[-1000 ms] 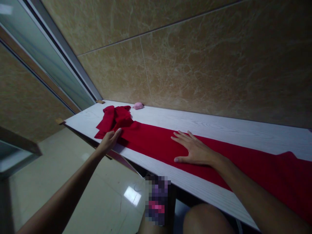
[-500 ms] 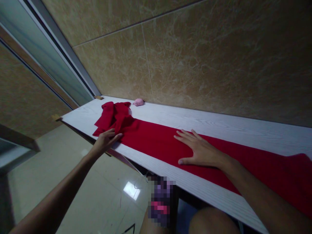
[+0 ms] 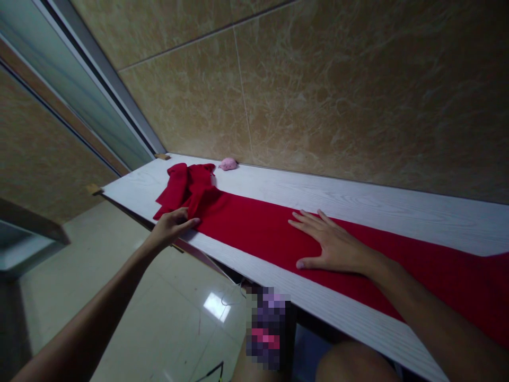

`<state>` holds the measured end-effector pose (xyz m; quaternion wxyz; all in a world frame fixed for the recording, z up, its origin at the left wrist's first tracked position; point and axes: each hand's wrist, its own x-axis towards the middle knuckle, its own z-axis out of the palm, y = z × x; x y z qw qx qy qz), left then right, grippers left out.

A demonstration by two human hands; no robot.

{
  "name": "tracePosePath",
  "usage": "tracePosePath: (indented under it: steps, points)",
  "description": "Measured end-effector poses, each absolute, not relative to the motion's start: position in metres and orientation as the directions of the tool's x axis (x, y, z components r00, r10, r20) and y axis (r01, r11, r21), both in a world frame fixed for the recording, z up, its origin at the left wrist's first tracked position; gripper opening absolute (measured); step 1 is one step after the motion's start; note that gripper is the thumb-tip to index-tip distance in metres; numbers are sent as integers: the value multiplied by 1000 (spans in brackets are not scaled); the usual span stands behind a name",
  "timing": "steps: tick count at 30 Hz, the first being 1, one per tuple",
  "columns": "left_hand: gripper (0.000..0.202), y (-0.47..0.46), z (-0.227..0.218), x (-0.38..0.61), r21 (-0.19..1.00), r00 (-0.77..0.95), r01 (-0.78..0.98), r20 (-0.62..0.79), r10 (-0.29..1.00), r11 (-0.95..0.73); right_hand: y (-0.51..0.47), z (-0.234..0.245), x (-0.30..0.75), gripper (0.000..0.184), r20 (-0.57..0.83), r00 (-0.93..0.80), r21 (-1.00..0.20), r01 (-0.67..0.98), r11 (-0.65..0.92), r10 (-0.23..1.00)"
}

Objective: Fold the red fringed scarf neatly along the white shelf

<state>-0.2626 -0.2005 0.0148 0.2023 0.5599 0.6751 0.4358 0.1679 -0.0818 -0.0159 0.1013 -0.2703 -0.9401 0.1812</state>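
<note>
Red cloth (image 3: 254,217): stretched along a white tabletop (image 3: 358,196) beside a marbled wall (image 3: 338,106), running beneath both hands.
Long axis: lengthwise with the table, from a heap at the person's left to beyond view at the right.
Bunched end (image 3: 178,183): just past the left hand (image 3: 170,224) — the nearer of the two; the smooth stretch lies between the hands.
Left fingers: bent at the cloth's near edge, thumb reaching along it; whether they pinch fabric, an onlooker cannot tell.
Right hand (image 3: 332,246): palm down, fingers spread wide over the flat cloth — fabric under them, nothing grasped.
Pink object (image 3: 228,164): against the wall, beyond the heap, apart from both hands.
</note>
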Motion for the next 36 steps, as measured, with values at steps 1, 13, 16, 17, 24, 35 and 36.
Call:
tracePosePath:
  steps: [1,13,16,17,24,35,36]
  points:
    - [38,-200,15,-263,826,-292,564,205,934,-5,-82,-16,168,109,100,-833,-397,468,790,544]
    - [35,-198,21,-261,906,-287,422,112,951,21,-82,-16,168,108,99,-829,-394,475,787,550]
    - [37,-197,21,-259,937,-306,349,84,948,30,-82,-18,168,108,109,-828,-396,471,789,549]
    - [37,-197,21,-259,935,-309,353,79,948,37,-82,-18,168,108,114,-829,-396,468,790,548]
    - [35,-195,20,-259,920,-313,390,100,945,32,-83,-13,168,109,91,-830,-414,471,779,550]
    - [22,-197,20,-256,867,-284,499,165,944,-1,-97,1,158,99,49,-863,-410,442,798,504]
    - [21,-197,20,-255,887,-311,462,140,940,21,-97,1,157,99,27,-864,-407,451,794,504]
